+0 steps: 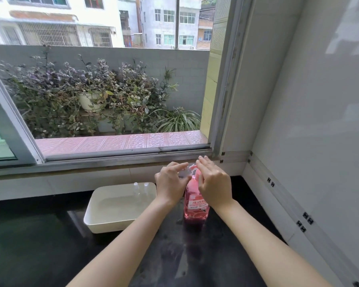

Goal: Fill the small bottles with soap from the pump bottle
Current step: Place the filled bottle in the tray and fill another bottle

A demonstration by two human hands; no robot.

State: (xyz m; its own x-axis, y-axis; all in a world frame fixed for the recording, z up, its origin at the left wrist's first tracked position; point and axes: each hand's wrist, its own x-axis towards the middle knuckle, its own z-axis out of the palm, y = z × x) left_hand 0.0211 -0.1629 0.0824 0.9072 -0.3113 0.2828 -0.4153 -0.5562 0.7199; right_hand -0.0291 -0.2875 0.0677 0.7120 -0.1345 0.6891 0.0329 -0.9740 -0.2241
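A dark, glossy countertop (39, 245) runs beneath an open sliding window (112, 79), with potted plants (87, 96) on the balcony outside. A white rectangular tray (104, 216) sits on the counter left of centre; two small clear bottles (141, 187) stand upright in its far right corner. Just right of the tray stands the pink pump bottle (195, 206), labelled and filled with pink soap. The right hand (212, 183) rests on top of its pump head, fingers curled downward over it. The left hand (170, 183) pinches a small clear bottle (184, 172) between thumb and fingers, holding it against the pump's spout (192, 166). Whether soap is flowing is too blurred to tell.
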